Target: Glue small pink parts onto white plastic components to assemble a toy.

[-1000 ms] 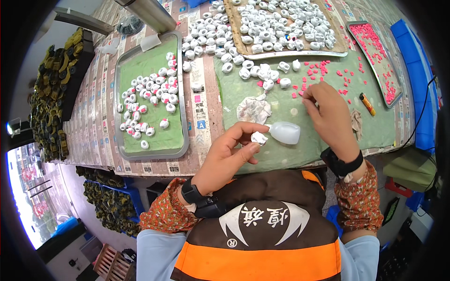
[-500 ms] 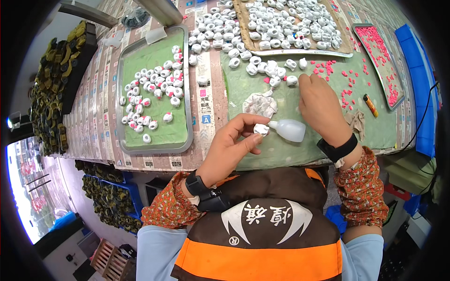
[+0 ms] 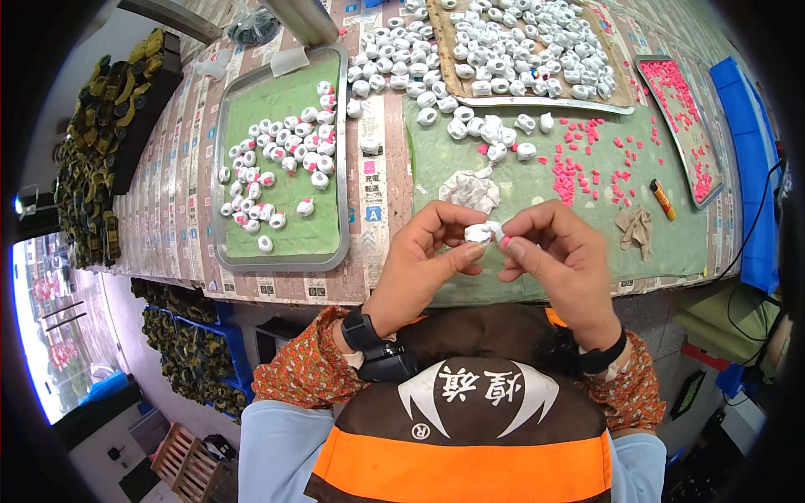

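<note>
Between the thumb and fingers of my left hand (image 3: 432, 256) is a small white plastic part (image 3: 478, 234). My right hand (image 3: 558, 260) is closed in a pinch just to its right, with a small pink piece (image 3: 504, 241) at the fingertips. The two hands nearly meet over the front of the green mat (image 3: 436, 163). The translucent squeeze bottle is mostly hidden by my right hand. Beyond my fingers lies a crumpled whitish cloth (image 3: 471, 189). Loose pink pieces (image 3: 572, 168) are scattered on the mat to the right.
A left tray (image 3: 277, 243) holds white parts, several with pink bits. Many white parts (image 3: 394, 54) pile up at the back, beside a brown tray (image 3: 625, 99). At right are a tray of pink pieces (image 3: 681, 109), a yellow-orange tube (image 3: 662, 199), a beige rag (image 3: 635, 230) and blue bins (image 3: 746, 159).
My right hand has come from the far part of the mat back toward my left hand, now with a pink piece. It now covers most of the squeeze bottle. My left hand still holds the white part.
</note>
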Demonstrator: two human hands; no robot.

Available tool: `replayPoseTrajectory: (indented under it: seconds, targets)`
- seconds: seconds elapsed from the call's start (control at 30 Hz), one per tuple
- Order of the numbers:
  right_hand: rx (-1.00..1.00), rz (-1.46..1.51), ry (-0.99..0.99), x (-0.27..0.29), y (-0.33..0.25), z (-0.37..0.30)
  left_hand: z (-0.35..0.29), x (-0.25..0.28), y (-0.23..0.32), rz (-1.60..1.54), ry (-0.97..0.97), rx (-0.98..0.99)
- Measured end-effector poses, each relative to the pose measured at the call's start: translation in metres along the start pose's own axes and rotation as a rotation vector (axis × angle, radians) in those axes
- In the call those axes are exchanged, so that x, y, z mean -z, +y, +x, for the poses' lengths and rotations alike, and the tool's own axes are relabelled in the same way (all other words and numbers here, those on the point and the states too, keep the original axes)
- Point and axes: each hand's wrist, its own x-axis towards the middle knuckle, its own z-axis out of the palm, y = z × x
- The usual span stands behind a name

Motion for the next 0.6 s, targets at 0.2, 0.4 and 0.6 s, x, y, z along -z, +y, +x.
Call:
replayPoseTrajectory:
  seconds: [0.2, 0.4, 0.6]
  targets:
    - [0.05, 0.041, 0.046, -0.013, 0.012, -0.005, -0.004, -0.007, -0.003, 0.155, 0.066, -0.117]
    - [0.056, -0.021, 0.04, -0.012, 0.018, -0.004, -0.009, -0.007, -0.004, 0.223, 0.077, -0.139]
    - [0.001, -0.023, -0.002, -0.002, 0.02, -0.001, -0.011, -0.004, -0.006, 0.321, 0.045, -0.23]
